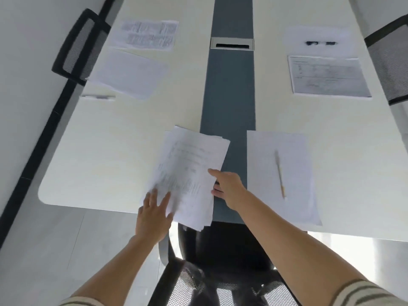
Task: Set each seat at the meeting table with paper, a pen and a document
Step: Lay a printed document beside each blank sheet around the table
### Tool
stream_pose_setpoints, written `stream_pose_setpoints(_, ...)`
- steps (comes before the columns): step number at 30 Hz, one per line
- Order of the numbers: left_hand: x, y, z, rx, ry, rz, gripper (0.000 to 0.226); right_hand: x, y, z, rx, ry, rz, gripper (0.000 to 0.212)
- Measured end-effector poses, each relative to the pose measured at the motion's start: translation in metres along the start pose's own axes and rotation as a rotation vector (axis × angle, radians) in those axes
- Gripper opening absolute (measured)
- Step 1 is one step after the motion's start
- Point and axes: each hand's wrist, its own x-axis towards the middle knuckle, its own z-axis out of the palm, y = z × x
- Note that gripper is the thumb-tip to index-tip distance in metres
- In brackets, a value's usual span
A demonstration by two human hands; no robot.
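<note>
The stack of printed documents (pixel 189 175) lies at the near end of the white meeting table (pixel 106 155), tilted, its lower corner overhanging the table's near edge above a mesh chair (pixel 220 281) pushed in below; the left hand (pixel 153 217) rests flat on the stack's lower left corner with fingers spread open, and the right hand (pixel 228 187) pinches the stack's right edge, thumb on top and fingers curled beneath; just right of the stack, across the dark grey centre strip (pixel 229 89), a blank sheet (pixel 280 173) lies square to the near edge with a pen (pixel 280 173) resting on it; bare tabletop stretches left of the stack out to the rounded near-left corner; farther up the left side sit a printed page (pixel 150 35), a blank stack (pixel 130 74) just below it and a pen (pixel 98 97) close to the table's left edge, beside a black mesh chair (pixel 79 45); on the right side lie a sheet with dark marks (pixel 318 39) and a printed document (pixel 329 76), near another mesh chair (pixel 390 62); a metal cable port (pixel 231 43) is set into the strip; the floor is pale grey and a dark baseboard (pixel 33 155) runs along the left wall.
</note>
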Motion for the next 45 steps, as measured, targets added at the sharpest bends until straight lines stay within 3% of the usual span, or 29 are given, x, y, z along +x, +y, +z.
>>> stream_pose_setpoints(5,-0.013,0.003,0.003,-0.029,-0.014,0.047,0.063,0.014,-0.004,0.013,-0.155,-0.067,0.057,0.049)
stream_pose_setpoints(8,-0.014,-0.001,-0.003,-0.131,-0.032,0.074,0.062,0.007,-0.005,0.014,-0.37,0.013,-0.115,0.04)
stream_pose_setpoints(10,-0.008,-0.002,-0.021,-0.383,-0.016,0.015,0.066,-0.013,-0.011,0.015,-0.467,0.047,-0.285,0.035)
stream_pose_setpoints(13,0.009,-0.006,-0.08,-0.989,0.109,-0.116,0.089,-0.058,-0.026,0.009,-0.458,0.014,-0.548,0.027)
stream_pose_setpoints(15,0.016,-0.007,-0.131,-1.275,0.144,-0.028,0.089,-0.084,-0.038,0.0,-0.381,-0.038,-0.703,0.017)
stream_pose_setpoints(16,0.018,-0.006,-0.155,-1.345,0.143,0.057,0.082,-0.095,-0.043,-0.004,-0.345,-0.068,-0.772,0.021)
stream_pose_setpoints(20,0.013,0.006,-0.214,-1.403,0.162,0.271,0.059,-0.115,-0.062,-0.02,-0.293,-0.103,-0.878,0.037)
stream_pose_setpoints(23,0.01,0.015,-0.213,-1.359,0.176,0.247,0.053,-0.111,-0.067,-0.034,-0.24,-0.085,-0.835,0.045)
stream_pose_setpoints(34,0.016,0.039,-0.163,-1.325,0.068,0.123,0.025,-0.069,-0.041,-0.05,-0.186,-0.033,-0.683,0.042)
stream_pose_setpoints(38,0.013,0.05,-0.15,-1.355,0.08,0.115,0.024,-0.058,-0.023,-0.045,-0.248,-0.108,-0.658,0.051)
stream_pose_setpoints(41,0.012,0.055,-0.145,-1.407,0.07,0.093,0.024,-0.049,-0.015,-0.036,-0.247,-0.092,-0.614,0.048)
stream_pose_setpoints(45,0.019,0.05,-0.151,-1.462,0.125,0.005,0.015,-0.047,-0.022,-0.035,-0.215,0.092,-0.575,0.025)
